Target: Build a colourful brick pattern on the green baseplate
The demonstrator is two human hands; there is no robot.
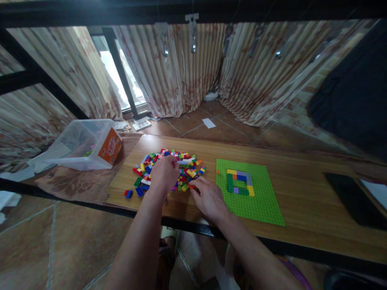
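A pile of toy building bricks (pixel 184 172) in many colours lies spread on the wooden table. Over its middle, my left hand (pixel 165 173) reaches down with curled fingers; the fingertips are mostly hidden, and what they hold I cannot make out. A pale lavender brick (pixel 183 162) lies right beside its thumb. At the pile's right edge, my right hand (pixel 208 197) pinches a small orange-red brick (pixel 191 186) between thumb and fingers. To the right lies a green baseplate (pixel 266 197), bearing a square outline of green, blue, yellow, red and lavender bricks (pixel 248 180). One orange brick (pixel 218 172) sits near its left edge.
A clear plastic bin (pixel 81 145) with an orange label stands left of the wooden table (pixel 193 143). A dark flat slab (pixel 353 197) and white paper (pixel 375 191) lie at the right. Two bricks (pixel 128 194) sit apart at front left. Curtains (pixel 187 76) hang behind.
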